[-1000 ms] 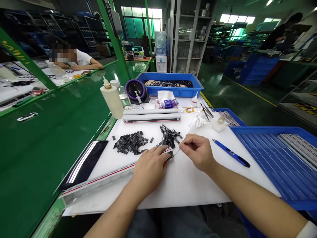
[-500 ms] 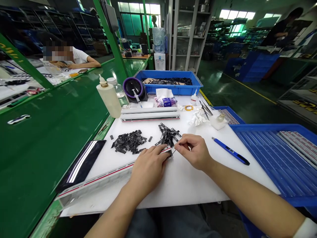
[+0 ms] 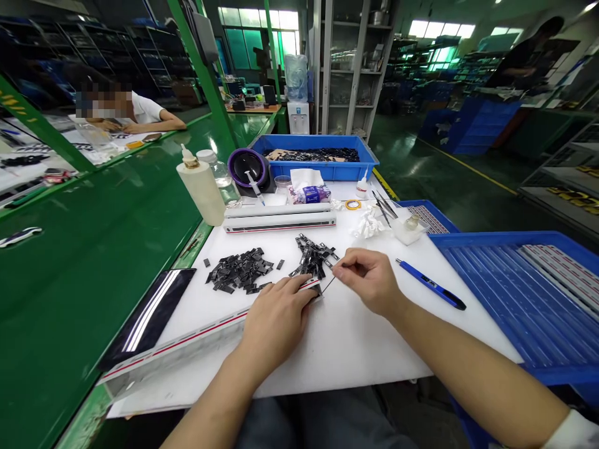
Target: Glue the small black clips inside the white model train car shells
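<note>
work under way at the white channel's [image 3: 178,345] far end, two black piles [image 3: 241,271] loose beyond, overall progress unclear
and the left hand [image 3: 276,315] grips the channel near that end, its length running lower left; right hand [image 3: 372,280] pinches a thin dark rod [image 3: 329,285], tip beside the end

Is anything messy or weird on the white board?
A little: crumpled white paper lies on its far right, and a small black piece sits alone, left of the black pile. I see no spill.

Two black piles [image 3: 241,270] [image 3: 313,257]; one blue pen [image 3: 431,284]
</note>
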`<state>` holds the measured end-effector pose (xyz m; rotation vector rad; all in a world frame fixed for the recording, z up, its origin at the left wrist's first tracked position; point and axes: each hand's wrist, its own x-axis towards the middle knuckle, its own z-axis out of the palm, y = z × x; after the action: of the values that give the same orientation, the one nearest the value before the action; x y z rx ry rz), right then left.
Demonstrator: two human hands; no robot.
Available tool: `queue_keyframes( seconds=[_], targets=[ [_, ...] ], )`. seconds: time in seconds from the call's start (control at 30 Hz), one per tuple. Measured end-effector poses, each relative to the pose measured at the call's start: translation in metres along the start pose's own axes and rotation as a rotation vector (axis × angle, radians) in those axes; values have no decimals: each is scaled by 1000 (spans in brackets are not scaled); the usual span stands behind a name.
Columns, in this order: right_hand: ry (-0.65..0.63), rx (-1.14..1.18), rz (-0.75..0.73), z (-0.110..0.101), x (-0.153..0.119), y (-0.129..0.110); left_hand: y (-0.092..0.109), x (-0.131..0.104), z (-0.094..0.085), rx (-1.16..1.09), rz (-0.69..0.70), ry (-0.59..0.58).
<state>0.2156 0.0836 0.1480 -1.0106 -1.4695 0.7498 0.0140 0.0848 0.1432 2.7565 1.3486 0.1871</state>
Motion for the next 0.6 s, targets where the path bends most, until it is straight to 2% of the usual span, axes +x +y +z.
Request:
queue_keyframes(
  seconds=[0.03, 0.1, 0.17, 0.23, 0.3, 0.37, 0.5, 0.6],
  targets=[
    [79, 33, -14, -10, 5, -2, -1, 0, 0, -2, 2, 1],
    [346, 15, -78, -41, 21, -6, -2, 1, 2, -3, 7, 4],
    [655, -184, -128, -81, 38, -12, -4, 1, 3, -1, 13, 11],
    [842, -468, -92, -120, 52, -16, -6, 2, 5, 4, 17, 20],
    [887, -602, -30, -148, 60, -13, -7, 2, 5, 4, 17, 25],
    [881, -642, 18, -160, 62, -3, -7, 2, 6, -1, 19, 29],
    [861, -691, 103, -159, 60, 24, -7, 2, 4, -17, 26, 31],
    [781, -737, 198, -159, 61, 35, -7, 3, 2, -28, 23, 10]
  ],
)
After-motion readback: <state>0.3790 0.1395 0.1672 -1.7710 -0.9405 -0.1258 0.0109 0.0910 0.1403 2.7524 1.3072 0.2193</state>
